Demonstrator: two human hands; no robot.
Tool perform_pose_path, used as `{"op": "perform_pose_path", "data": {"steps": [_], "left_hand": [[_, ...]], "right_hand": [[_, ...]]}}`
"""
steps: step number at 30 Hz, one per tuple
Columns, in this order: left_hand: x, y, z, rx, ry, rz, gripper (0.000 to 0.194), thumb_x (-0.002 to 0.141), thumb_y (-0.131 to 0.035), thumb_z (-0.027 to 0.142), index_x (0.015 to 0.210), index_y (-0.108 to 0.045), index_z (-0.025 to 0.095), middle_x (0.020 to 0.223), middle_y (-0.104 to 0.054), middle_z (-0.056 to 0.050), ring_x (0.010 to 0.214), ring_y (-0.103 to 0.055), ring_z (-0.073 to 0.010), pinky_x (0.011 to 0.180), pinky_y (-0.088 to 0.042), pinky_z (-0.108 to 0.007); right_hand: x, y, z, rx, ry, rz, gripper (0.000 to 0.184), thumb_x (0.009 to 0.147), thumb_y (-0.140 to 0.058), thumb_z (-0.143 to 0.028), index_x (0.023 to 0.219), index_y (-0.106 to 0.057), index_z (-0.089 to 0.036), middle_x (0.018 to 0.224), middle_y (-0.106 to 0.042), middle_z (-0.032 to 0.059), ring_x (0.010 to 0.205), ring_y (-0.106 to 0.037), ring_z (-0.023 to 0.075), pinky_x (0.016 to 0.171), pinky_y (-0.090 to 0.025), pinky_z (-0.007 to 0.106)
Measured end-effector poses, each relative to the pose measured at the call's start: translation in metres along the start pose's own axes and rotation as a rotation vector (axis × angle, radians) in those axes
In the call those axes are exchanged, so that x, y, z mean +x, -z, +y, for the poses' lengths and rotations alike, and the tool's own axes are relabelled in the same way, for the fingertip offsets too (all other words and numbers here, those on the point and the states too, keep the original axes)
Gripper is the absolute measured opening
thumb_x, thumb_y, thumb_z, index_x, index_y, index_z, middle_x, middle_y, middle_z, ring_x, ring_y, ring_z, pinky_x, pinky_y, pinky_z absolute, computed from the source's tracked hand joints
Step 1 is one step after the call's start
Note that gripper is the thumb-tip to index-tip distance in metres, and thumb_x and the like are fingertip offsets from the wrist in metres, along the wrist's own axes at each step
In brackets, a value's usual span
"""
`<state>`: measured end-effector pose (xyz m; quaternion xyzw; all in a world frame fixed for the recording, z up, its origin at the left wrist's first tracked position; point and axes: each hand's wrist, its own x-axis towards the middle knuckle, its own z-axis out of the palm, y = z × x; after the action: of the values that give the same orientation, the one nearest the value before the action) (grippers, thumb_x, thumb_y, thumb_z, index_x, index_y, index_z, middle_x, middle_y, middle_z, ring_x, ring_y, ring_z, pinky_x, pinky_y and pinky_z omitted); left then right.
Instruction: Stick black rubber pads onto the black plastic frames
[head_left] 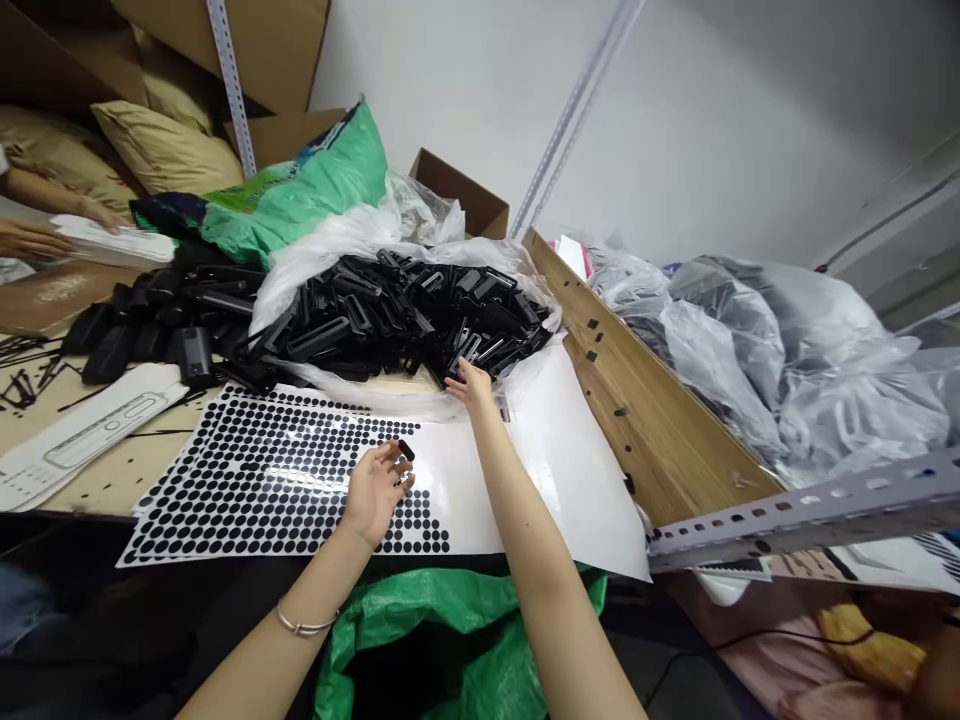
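Observation:
My left hand (377,490) is palm up above a sheet of black round stickers (277,475). Its fingers are curled, and a small black oblong plastic piece (406,450) is held at the fingertips. My right hand (472,385) reaches to the near edge of a heap of black plastic housings (360,310). Those fingers are apart, with the tips close to one shiny housing (469,347); whether they touch it I cannot tell. A white plastic bag (330,240) lies spread around the heap.
A green sack (412,610) hangs open below the table edge. Darker finished-looking devices (195,355) and printed white cards (97,430) lie on the left, near a co-worker's hands (97,212). A wooden board (645,400) borders the right, with clear bags (757,350) beyond.

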<state>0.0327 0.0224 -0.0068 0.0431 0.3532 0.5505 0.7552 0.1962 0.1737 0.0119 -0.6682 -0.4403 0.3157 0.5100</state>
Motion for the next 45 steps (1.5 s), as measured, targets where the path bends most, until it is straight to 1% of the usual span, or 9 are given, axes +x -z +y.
{"op": "perform_pose_path", "data": {"steps": [4,11,16,21,26,29,36,41,45], "left_hand": [[0.007,-0.001,0.004,0.029,-0.031,0.008,0.012,0.075,-0.057,0.024,0.083,-0.064,0.018,0.081,-0.059,-0.002,0.066,-0.059,-0.0108,0.06,-0.05,-0.022],[0.006,0.001,0.004,0.299,-0.085,-0.101,0.023,0.072,-0.069,0.032,0.092,-0.071,0.021,0.114,-0.065,-0.007,0.096,-0.062,-0.0186,0.072,-0.049,-0.025],[0.001,0.003,0.0,0.345,-0.083,-0.112,0.028,0.066,-0.073,0.036,0.09,-0.072,0.021,0.112,-0.066,-0.009,0.1,-0.062,-0.0226,0.076,-0.049,-0.029],[0.002,0.003,0.003,0.352,-0.085,-0.106,0.029,0.063,-0.075,0.037,0.087,-0.073,0.02,0.105,-0.067,-0.008,0.089,-0.062,-0.0191,0.071,-0.048,-0.027],[0.004,0.004,0.003,0.353,-0.094,-0.113,0.026,0.063,-0.075,0.037,0.083,-0.072,0.02,0.101,-0.065,-0.006,0.083,-0.06,-0.0154,0.069,-0.047,-0.025],[0.005,0.003,0.001,0.366,-0.089,-0.112,0.024,0.064,-0.074,0.037,0.081,-0.072,0.021,0.1,-0.065,-0.005,0.083,-0.06,-0.0155,0.069,-0.047,-0.025],[0.003,0.001,0.002,0.492,-0.109,-0.177,0.029,0.071,-0.069,0.044,0.089,-0.074,0.023,0.116,-0.064,-0.007,0.098,-0.059,-0.0213,0.076,-0.047,-0.029],[0.002,0.0,-0.003,0.626,-0.175,-0.329,0.043,0.076,-0.064,0.054,0.106,-0.071,0.024,0.133,-0.057,-0.009,0.117,-0.053,-0.0294,0.087,-0.047,-0.037],[0.005,0.0,-0.008,0.507,-0.224,-0.324,0.048,0.073,-0.069,0.054,0.108,-0.069,0.022,0.128,-0.06,-0.01,0.122,-0.052,-0.0301,0.097,-0.044,-0.041]], "right_hand": [[0.01,-0.004,0.003,0.087,-0.075,-0.037,0.016,0.078,-0.062,-0.029,0.083,-0.051,-0.019,0.075,-0.061,0.0024,0.056,-0.063,0.0128,0.047,-0.051,0.023],[-0.049,0.033,0.021,0.117,0.05,-0.082,0.025,0.067,-0.07,-0.036,0.08,-0.056,-0.019,0.083,-0.063,0.0003,0.061,-0.063,0.0114,0.048,-0.053,0.023],[-0.073,0.066,0.027,0.105,0.153,0.065,0.032,0.066,-0.071,-0.042,0.081,-0.056,-0.018,0.08,-0.06,-0.0001,0.064,-0.058,0.0111,0.054,-0.056,0.026],[-0.078,0.091,0.019,0.125,0.262,0.235,0.035,0.068,-0.07,-0.044,0.086,-0.053,-0.019,0.079,-0.056,-0.0011,0.058,-0.055,0.0093,0.051,-0.053,0.024],[-0.084,0.1,0.009,0.127,0.363,0.264,0.031,0.069,-0.072,-0.041,0.086,-0.058,-0.019,0.083,-0.055,-0.0013,0.063,-0.058,0.01,0.056,-0.056,0.026],[-0.082,0.1,0.012,0.188,0.396,0.196,0.029,0.065,-0.077,-0.037,0.081,-0.062,-0.019,0.087,-0.058,-0.0003,0.07,-0.062,0.0119,0.061,-0.059,0.028],[-0.085,0.105,0.018,0.53,0.168,-0.069,0.025,0.069,-0.078,-0.035,0.089,-0.066,-0.026,0.084,-0.07,-0.0031,0.074,-0.065,0.0112,0.071,-0.056,0.027],[-0.116,0.074,0.017,0.529,0.137,-0.328,0.024,0.063,-0.083,-0.036,0.076,-0.067,-0.025,0.075,-0.07,-0.0035,0.073,-0.065,0.0131,0.078,-0.053,0.029],[-0.131,0.051,0.019,0.458,0.151,-0.426,0.023,0.065,-0.082,-0.04,0.074,-0.067,-0.024,0.077,-0.069,-0.0008,0.081,-0.065,0.0174,0.087,-0.05,0.034]]}}
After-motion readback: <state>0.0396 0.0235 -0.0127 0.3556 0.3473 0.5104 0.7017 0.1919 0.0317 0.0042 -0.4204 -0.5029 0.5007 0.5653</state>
